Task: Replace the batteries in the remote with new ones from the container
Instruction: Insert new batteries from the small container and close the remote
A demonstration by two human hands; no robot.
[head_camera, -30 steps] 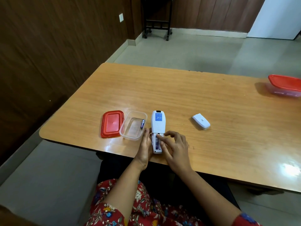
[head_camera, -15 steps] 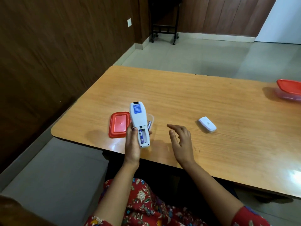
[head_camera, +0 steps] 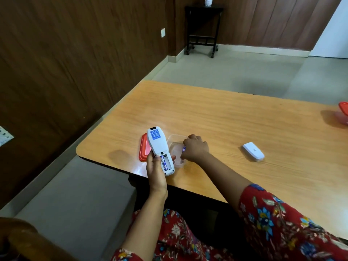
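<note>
Lid (head_camera: 143, 150): lying on the surface (head_camera: 235, 129), leftmost.
Left hand (head_camera: 156, 169): gripping the remote (head_camera: 160, 150), bay up, one cell seated.
Right hand (head_camera: 194, 147): pinching a battery (head_camera: 183, 148) in the container (head_camera: 174, 138); lifting straight avoids tipping it.

left hand (head_camera: 156, 171) raised, fingers clasped — right hand (head_camera: 195, 148) reaching forward, fingers curled

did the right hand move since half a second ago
Yes. The right hand went from hovering over bare table to the clear container beside the red lid, reaching a battery.
</note>
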